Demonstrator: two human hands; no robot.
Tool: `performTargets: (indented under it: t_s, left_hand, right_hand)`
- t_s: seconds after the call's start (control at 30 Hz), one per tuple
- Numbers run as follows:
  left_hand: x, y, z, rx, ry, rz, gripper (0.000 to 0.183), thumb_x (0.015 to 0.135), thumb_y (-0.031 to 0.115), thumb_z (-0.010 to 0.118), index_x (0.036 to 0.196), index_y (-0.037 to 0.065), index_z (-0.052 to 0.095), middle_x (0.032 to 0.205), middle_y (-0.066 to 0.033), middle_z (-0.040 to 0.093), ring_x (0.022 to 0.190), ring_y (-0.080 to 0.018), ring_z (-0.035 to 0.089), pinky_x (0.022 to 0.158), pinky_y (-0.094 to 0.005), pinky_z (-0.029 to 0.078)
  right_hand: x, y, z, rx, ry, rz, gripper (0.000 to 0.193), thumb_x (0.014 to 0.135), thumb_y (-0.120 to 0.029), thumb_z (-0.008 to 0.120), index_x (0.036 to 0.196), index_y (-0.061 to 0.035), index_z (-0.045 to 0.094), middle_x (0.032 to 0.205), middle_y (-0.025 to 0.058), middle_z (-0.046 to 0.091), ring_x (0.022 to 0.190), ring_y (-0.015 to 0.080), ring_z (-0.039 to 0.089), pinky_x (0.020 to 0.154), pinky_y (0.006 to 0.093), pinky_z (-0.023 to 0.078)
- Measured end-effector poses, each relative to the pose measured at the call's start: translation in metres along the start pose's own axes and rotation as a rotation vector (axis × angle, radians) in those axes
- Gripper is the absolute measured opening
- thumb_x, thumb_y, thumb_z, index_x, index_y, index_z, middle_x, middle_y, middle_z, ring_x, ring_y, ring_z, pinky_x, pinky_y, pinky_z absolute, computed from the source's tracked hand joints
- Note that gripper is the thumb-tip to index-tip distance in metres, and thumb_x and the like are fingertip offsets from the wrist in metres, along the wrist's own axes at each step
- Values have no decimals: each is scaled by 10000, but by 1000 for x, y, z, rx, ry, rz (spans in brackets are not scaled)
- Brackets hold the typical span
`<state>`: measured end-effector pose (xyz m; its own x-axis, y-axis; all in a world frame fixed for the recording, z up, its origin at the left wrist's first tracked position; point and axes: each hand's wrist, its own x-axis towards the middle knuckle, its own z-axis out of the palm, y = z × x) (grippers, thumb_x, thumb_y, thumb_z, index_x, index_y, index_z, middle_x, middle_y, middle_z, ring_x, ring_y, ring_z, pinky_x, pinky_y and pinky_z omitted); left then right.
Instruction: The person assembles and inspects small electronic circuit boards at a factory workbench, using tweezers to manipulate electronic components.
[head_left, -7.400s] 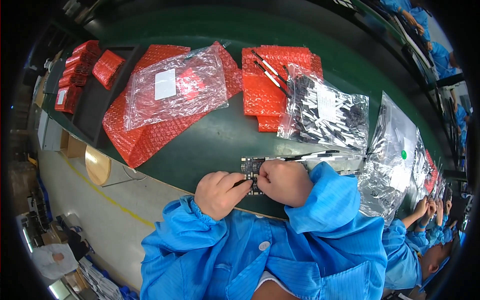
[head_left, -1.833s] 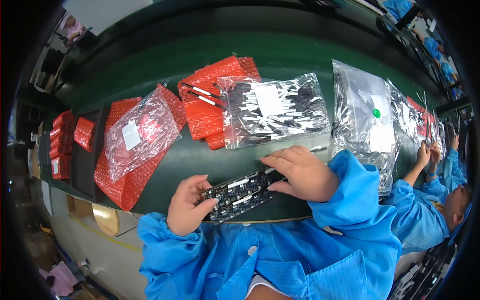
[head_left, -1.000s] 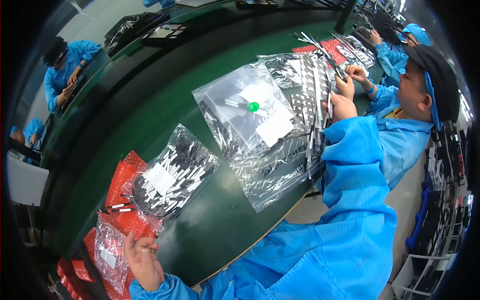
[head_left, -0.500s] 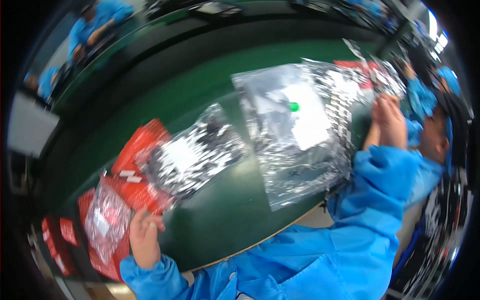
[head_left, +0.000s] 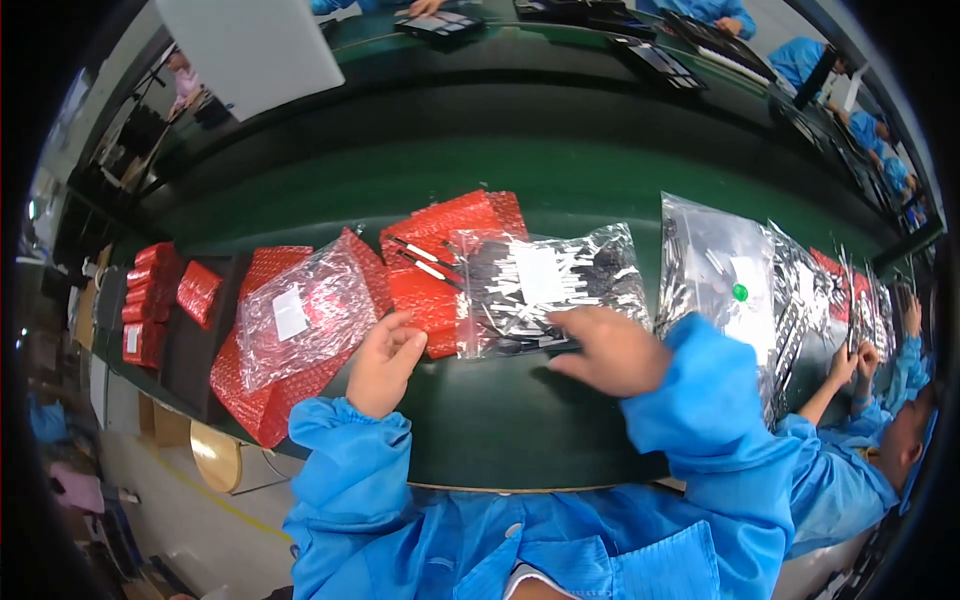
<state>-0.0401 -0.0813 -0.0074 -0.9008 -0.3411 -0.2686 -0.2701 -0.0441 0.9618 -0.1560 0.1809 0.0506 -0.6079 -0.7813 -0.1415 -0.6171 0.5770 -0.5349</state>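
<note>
On the green table in front of me lies a clear plastic bag [head_left: 590,275] full of small black-and-white strips, with a white label. My right hand [head_left: 615,350] hovers at its lower edge, thumb and forefinger apart, and nothing shows between them. Under the bag's left side is a red bubble-wrap pouch [head_left: 425,310], with a few loose black-and-white strips [head_left: 425,262] on top. By the pouch's lower left corner, my left hand [head_left: 385,368] has its fingers loosely bent and holds nothing I can see. Left of it, a clear bubble-wrap bag [head_left: 315,320] rests on red bubble wrap [head_left: 240,385].
A large clear bag [head_left: 705,255] with a green dot lies to the right, beside more strip-filled bags. A co-worker's hands [head_left: 855,362] work there. Far left, a dark tray [head_left: 195,350] stands beside red wrapped packs [head_left: 150,290]. A stool [head_left: 215,455] is below.
The view has swung left and levelled. My right hand has come from the far right bags to the middle bag. My left hand is now beside the red pouch.
</note>
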Motion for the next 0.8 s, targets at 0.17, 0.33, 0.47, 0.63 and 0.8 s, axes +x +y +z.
performTargets:
  t_s: [0.17,0.33,0.47,0.63,0.8]
  left_hand:
    - [7,2,2,119,153,67,507,828,152,641,1253,5,407,1072,-119,530,827,-118,550,693,-235,454]
    - [28,-24,1,253,100,212,684,752,214,713,1307,24,361,1190,-203,480,998,-250,542,840,-325,453]
    - [29,-2,18,624,170,165,774,677,205,750,1315,25,352,1252,-246,442,1161,-360,437,974,-395,365]
    - [36,-6,22,529,185,222,662,669,147,739,1242,26,430,1140,-198,523,1059,-293,519,927,-350,407]
    - [9,18,-17,382,73,1,485,710,56,677,1151,-4,484,1014,-111,575,911,-175,561,837,-281,454]
  right_hand:
    - [19,-11,44,-149,127,-154,625,680,-248,729,1225,-69,480,1199,152,496,1130,327,458,952,412,380]
    - [25,-4,62,-247,332,-176,602,655,-198,734,1194,-73,496,1176,137,507,1101,327,478,916,423,397]
    - [25,14,69,-215,455,-79,439,710,-116,667,1122,-53,531,1096,115,558,1013,290,533,865,392,425]
    - [19,25,70,-214,510,-8,338,772,-101,606,1101,-67,540,1074,111,570,1004,281,538,855,398,418]
    - [18,29,72,-184,580,13,332,750,-69,622,1074,-55,551,1060,117,574,983,293,542,839,396,424]
